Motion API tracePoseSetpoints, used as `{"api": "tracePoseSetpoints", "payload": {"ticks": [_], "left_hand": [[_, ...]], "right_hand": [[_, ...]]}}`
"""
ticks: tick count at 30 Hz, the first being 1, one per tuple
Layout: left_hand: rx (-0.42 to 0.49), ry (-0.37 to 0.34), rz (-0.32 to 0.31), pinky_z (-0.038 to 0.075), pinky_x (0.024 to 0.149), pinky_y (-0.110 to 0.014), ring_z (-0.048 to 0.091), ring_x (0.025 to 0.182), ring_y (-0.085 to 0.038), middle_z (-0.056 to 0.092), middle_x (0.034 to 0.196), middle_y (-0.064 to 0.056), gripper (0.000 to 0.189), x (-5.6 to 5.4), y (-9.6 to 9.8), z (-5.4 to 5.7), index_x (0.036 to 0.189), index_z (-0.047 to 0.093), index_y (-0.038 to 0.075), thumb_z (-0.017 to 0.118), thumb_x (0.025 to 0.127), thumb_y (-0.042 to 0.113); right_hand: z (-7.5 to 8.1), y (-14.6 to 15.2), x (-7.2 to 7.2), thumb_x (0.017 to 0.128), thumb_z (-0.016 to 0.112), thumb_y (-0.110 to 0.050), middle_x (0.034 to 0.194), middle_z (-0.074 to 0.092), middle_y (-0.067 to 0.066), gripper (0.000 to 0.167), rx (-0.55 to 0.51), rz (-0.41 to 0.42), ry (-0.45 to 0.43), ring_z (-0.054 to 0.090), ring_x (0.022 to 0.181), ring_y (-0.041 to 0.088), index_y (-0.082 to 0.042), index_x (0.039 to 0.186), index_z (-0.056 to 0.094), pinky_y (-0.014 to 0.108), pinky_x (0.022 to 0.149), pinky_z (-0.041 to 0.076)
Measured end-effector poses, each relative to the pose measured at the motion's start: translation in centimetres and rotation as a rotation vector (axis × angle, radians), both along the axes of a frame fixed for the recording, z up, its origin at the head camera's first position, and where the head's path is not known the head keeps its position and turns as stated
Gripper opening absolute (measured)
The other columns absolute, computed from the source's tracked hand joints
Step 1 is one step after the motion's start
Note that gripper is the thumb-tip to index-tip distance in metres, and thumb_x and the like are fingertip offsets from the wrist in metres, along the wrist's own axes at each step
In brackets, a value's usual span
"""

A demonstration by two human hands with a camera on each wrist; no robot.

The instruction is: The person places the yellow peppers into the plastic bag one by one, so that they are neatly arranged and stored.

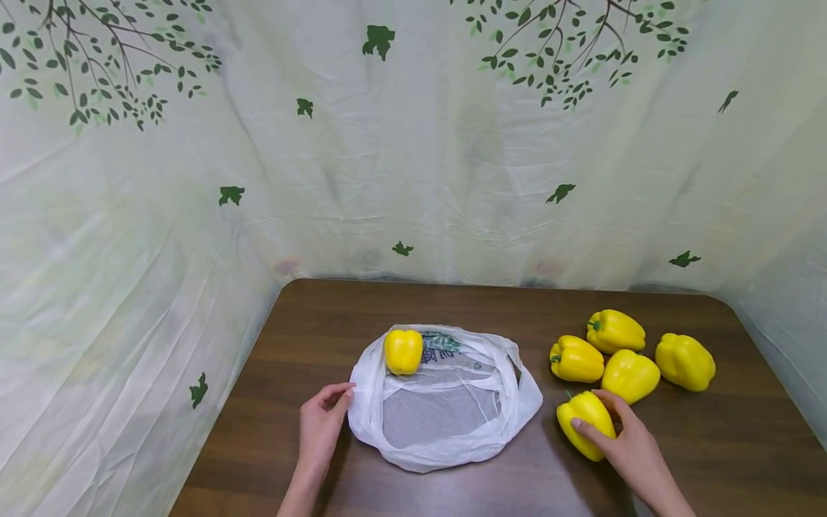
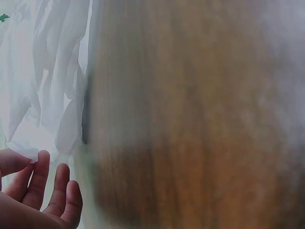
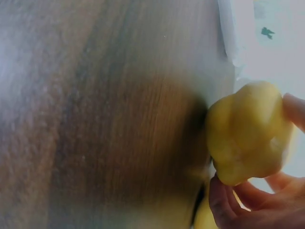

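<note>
A white plastic bag [image 1: 446,454] lies on the table with its mouth spread wide, some printing showing on its inner far side. One yellow bell pepper [image 1: 403,352] sits inside it at the back left. My left hand [image 1: 325,424] pinches the bag's left edge between thumb and forefinger; in the left wrist view the other fingers are loosely bent away from the plastic. Right of the bag, my right hand [image 1: 623,434] grips another yellow bell pepper [image 3: 250,133], thumb on one side and fingers on the other. Its green stem points toward the back.
Several more yellow bell peppers [image 1: 632,375] are grouped at the right of the brown wooden table [image 1: 258,445], just behind my right hand. A pale curtain [image 1: 439,179] with leaf prints hangs round the table's back and sides.
</note>
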State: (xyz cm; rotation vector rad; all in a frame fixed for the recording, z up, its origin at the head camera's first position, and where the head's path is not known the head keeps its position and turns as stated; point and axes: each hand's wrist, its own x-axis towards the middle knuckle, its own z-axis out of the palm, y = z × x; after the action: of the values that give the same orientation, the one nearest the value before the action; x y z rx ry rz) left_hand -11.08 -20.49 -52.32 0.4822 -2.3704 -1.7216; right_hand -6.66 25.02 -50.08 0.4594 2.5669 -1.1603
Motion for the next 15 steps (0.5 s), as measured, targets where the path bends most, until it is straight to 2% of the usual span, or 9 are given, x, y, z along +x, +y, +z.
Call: {"api": "tracePoseSetpoints", "payload": {"ticks": [5,15], "left_hand": [[0.001,0.016,-0.009,0.047,0.072,-0.019,0.060,0.093,-0.021,0.071,0.101,-0.011,0.015,0.1,0.0,0.1,0.103,0.076,0.003,0.069,0.092,0.010],[0.017,0.004,-0.012,0.048,0.073,-0.019,0.059,0.095,-0.021,0.071,0.103,-0.011,0.016,0.0,0.1,0.0,0.105,0.075,0.003,0.069,0.092,0.012]], "right_hand": [[0.1,-0.1,0.1,0.080,0.064,-0.070,0.143,0.037,0.030,0.101,-0.006,0.011,0.004,0.046,0.112,0.038,-0.003,0.148,0.028,0.057,0.093,0.042],[1.2,-1.0,0.1,0.079,0.071,-0.063,0.144,0.033,0.031,0.107,-0.051,0.007,0.053,0.040,0.122,0.043,0.000,0.150,0.022,0.058,0.099,0.039]]}}
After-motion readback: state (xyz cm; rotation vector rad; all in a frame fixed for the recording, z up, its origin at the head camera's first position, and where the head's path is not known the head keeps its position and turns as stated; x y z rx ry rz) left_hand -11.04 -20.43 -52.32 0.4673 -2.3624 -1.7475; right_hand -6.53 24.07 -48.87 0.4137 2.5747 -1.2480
